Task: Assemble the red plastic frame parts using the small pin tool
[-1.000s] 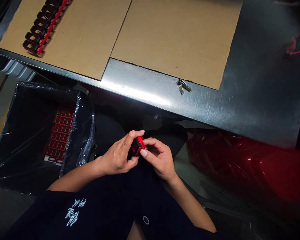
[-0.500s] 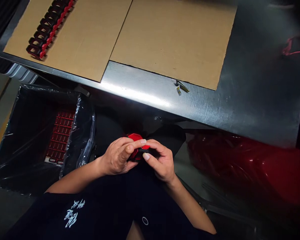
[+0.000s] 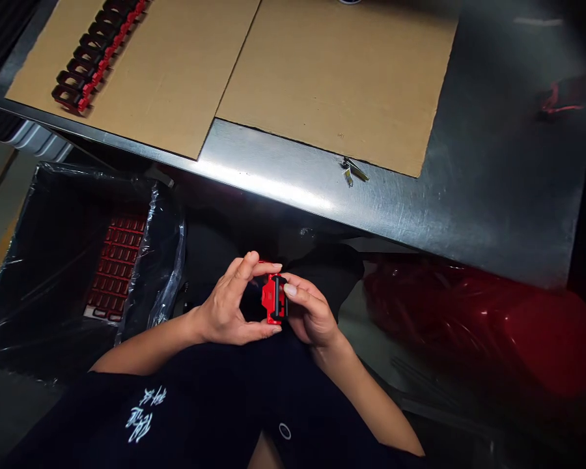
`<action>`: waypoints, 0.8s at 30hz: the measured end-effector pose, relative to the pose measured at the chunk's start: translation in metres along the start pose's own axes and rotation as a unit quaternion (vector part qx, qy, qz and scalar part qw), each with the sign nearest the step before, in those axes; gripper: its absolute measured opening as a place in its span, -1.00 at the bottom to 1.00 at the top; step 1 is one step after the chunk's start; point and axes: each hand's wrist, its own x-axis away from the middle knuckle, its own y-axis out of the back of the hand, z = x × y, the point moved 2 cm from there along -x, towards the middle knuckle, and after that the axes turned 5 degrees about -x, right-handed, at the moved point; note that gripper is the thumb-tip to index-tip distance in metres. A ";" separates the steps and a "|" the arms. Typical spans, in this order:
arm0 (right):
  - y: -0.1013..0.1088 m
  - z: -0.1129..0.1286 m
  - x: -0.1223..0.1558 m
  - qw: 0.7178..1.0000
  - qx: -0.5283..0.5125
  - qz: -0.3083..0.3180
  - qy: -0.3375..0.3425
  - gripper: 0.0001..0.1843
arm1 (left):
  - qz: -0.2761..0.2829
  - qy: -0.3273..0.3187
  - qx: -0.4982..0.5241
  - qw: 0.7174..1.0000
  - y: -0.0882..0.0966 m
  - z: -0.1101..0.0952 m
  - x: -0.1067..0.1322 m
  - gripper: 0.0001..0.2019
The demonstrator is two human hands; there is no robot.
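Between my two hands, over my lap, is a small red-and-black plastic part (image 3: 274, 299); I cannot make out its exact kind. My left hand (image 3: 232, 303) grips its ends between thumb and forefinger, the other fingers curled loosely. From the other side my right hand (image 3: 312, 309) is closed on its black face, thumb on top and fingers partly hidden beneath. A row of similar-looking red-and-black parts (image 3: 95, 62) lies on the left cardboard sheet (image 3: 161, 85), at the far left of the metal table (image 3: 283, 176).
A bin lined with clear plastic (image 3: 24, 260) stands at left, holding rows of red-and-black parts (image 3: 112, 267). Small metal pieces (image 3: 355, 170) lie by the right cardboard sheet (image 3: 342, 71). A red part (image 3: 561, 101) sits at far right. Red plastic-wrapped material (image 3: 469, 319) is below the table.
The red-and-black part has been turned, so its black face now points toward my right hand. My left thumb and forefinger have spread to its ends, and my right thumb has moved up.
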 end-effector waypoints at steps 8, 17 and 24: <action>0.002 0.000 -0.001 0.999 0.023 -0.015 0.029 -0.63 | 0.021 0.041 0.066 0.997 0.001 0.004 0.007 0.08; -0.011 0.020 0.007 0.751 0.513 0.026 0.415 -0.85 | 0.071 0.315 0.376 0.869 -0.013 0.023 0.016 -0.15; 0.003 0.063 -0.007 0.688 0.589 0.033 0.423 -0.68 | -0.039 0.296 0.388 0.872 -0.016 0.033 0.017 -0.21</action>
